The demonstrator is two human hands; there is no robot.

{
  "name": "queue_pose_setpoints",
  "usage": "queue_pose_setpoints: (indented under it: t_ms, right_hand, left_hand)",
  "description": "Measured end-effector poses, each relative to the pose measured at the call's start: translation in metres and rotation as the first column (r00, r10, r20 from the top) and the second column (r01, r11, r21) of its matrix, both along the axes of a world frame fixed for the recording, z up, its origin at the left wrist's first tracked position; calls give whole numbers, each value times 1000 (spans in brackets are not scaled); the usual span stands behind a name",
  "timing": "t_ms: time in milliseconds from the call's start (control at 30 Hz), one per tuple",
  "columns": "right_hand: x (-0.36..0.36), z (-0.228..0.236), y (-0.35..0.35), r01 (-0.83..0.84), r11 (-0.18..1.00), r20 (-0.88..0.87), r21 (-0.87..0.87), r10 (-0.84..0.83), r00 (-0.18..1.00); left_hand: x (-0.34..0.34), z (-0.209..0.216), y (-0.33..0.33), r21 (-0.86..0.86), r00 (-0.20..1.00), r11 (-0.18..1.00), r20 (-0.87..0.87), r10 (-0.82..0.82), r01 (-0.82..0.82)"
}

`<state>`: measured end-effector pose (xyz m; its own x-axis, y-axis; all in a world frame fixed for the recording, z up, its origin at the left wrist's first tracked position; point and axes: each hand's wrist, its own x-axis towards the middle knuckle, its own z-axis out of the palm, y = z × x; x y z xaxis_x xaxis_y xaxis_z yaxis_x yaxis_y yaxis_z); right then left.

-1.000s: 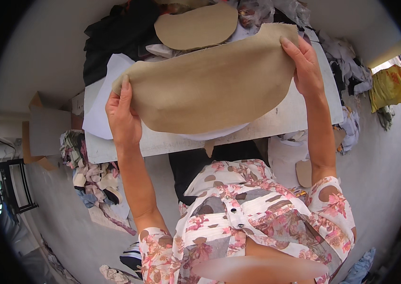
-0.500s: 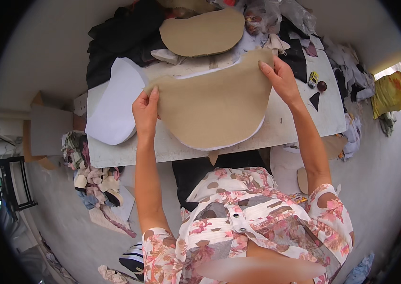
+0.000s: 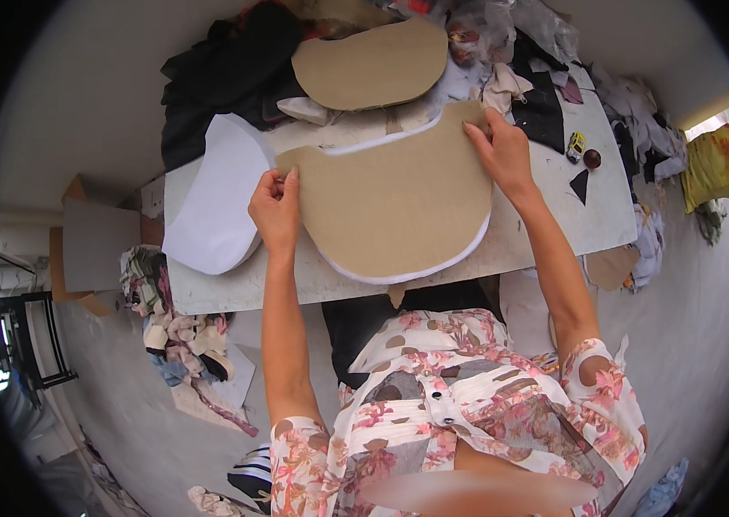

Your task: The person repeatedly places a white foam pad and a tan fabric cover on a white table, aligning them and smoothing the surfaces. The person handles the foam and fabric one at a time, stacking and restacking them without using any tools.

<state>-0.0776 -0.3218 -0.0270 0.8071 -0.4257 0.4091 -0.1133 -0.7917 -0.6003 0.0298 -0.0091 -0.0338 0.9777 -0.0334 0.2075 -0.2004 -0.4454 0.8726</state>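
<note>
A tan, U-shaped fabric panel (image 3: 394,202) is stretched between my hands, with a concave edge away from me. White sheet material of similar outline shows as a rim below it and along the far edge. The left upper corner is pinched between the thumb and fingers of my left hand (image 3: 276,211). At the right upper corner, my right hand (image 3: 504,161) grips with the thumb on top and the fingers behind. To the left, a stack of white curved pieces (image 3: 214,202) lies close to my left hand. Another tan curved piece (image 3: 373,67) rests at the back.
The white table (image 3: 554,237) carries dark cloth (image 3: 222,86) at the back left and clear plastic bags (image 3: 489,30) at the back. A toy car (image 3: 576,146) and a dark round object (image 3: 592,158) sit on the right. Scraps (image 3: 196,345) hang by the left edge.
The tan panel's upper corners have come down and it lies smoother over the white material. More white rim shows. Both hands have shifted slightly toward me, still holding the corners.
</note>
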Motion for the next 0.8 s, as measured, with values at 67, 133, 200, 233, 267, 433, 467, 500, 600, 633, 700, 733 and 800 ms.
queue_pose_setpoints:
  t_ms: [67,133,200,233,267,433,467,500,600,633,700,733,800]
  right_hand:
    - [0,-2,0,2,997,31,-80,0,1000]
    - [-2,2,2,33,991,-18,-131,-36,999]
    - [-5,24,12,80,985,-146,-155,-103,984]
    - [-6,28,15,47,970,-54,-239,-61,997]
    - [-7,31,16,23,945,32,-325,-13,999]
    - [-16,22,40,-218,866,-163,-450,160,974]
    - [-15,12,41,-243,868,-217,-434,161,963]
    - [-15,4,40,-267,869,-270,-416,162,949]
    - [-14,-1,36,-266,861,-252,-434,167,953]
    - [-15,-1,37,-273,864,-268,-422,169,949]
    - [-15,2,38,-284,862,-287,-419,171,942]
    - [-14,1,36,-276,861,-289,-427,160,944]
    - [-10,7,38,-269,854,-288,-444,148,946]
  left_hand:
    - [1,-2,3,0,1000,1000,-30,-9,9]
    - [2,-2,5,4,996,999,-79,-34,35]
    - [-9,12,3,98,999,995,26,24,-26]
    - [-13,17,2,142,996,988,80,46,-57]
    - [-15,16,2,226,977,974,213,-30,-20]
    - [-25,17,-6,637,856,740,241,-458,216]
    - [-25,11,-10,646,848,721,210,-486,253]
    - [-25,8,-11,642,853,720,193,-486,265]
    - [-27,4,-10,633,863,718,153,-482,288]
    - [-27,3,-9,635,865,716,146,-479,289]
    - [-26,4,-9,628,865,721,147,-479,292]
    - [-26,4,-10,624,865,723,144,-481,297]
    - [-25,3,-9,545,867,783,187,-462,300]
